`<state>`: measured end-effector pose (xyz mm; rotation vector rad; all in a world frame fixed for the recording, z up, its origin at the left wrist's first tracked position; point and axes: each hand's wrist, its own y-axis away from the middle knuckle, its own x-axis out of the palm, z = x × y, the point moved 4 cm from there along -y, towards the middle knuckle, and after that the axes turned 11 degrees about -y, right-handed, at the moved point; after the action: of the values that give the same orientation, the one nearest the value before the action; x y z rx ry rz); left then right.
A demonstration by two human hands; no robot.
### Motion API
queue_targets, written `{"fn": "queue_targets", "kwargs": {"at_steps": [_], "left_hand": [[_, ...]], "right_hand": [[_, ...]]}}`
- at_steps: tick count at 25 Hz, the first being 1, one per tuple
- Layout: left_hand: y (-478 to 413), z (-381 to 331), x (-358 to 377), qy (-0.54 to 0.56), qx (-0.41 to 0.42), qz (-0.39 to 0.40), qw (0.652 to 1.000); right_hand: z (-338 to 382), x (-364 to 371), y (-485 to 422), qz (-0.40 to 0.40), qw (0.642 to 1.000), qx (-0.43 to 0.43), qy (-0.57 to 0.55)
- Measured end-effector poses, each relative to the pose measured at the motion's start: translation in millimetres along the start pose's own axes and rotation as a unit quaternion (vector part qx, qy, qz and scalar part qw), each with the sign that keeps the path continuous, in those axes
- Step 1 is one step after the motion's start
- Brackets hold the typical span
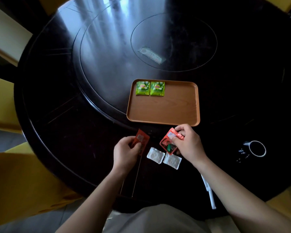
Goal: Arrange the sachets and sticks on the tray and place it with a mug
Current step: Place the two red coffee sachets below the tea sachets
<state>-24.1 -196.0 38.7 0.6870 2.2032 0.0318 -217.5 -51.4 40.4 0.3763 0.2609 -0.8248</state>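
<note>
my left grip (124, 151) pinches a flat red sachet (141, 140); my right grip (186, 142) holds crinkly red sachets (168, 140) near the wooden tray (163, 111).

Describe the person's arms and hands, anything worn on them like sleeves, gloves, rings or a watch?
Both forearms are bare with no sleeve in view. The left hand and right hand wear no gloves. No watch, ring or bracelet shows on either wrist or hand.

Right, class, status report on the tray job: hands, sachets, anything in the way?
Left hand and right hand each grip a red sachet. Two green tea sachets on wooden tray. Two white sachets on table. Nothing blocking the tray.
</note>
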Motion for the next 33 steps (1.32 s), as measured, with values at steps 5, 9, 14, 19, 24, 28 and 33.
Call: {"fn": "queue_targets", "kwargs": {"at_steps": [5, 9, 14, 19, 24, 28, 33], "left_hand": [[-69.5, -41.4, -15.2, -0.089, 0.107, -0.095, 0.986], [-114.4, -66.1, -6.0, -0.215, 0.191, -0.120, 0.950], [-146.2, -66.0, 24.7, -0.350, 0.226, -0.042, 0.908], [-137.5, -56.7, 36.5, -0.337, 0.240, -0.009, 0.911], [-135.5, -36.1, 18.7, -0.303, 0.285, -0.037, 0.909], [-140.4, -38.3, 23.5, -0.300, 0.336, 0.024, 0.892], [-144.6, -48.3, 27.1, -0.305, 0.301, 0.002, 0.904]], "right_hand": [[33.1, -14.5, -70.2, -0.056, 0.998, -0.022, 0.025], [52.1, -18.1, -115.1, -0.074, 0.971, -0.116, 0.196], [50.3, -6.8, -143.0, -0.017, 0.918, -0.172, 0.357], [37.2, 9.8, -137.2, 0.024, 0.976, -0.107, 0.189], [13.7, -20.4, -123.8, -0.005, 0.966, -0.146, 0.214], [11.8, -4.2, -115.6, 0.081, 0.931, -0.195, 0.298], [15.4, 18.5, -121.5, 0.045, 0.920, -0.156, 0.355]]}}
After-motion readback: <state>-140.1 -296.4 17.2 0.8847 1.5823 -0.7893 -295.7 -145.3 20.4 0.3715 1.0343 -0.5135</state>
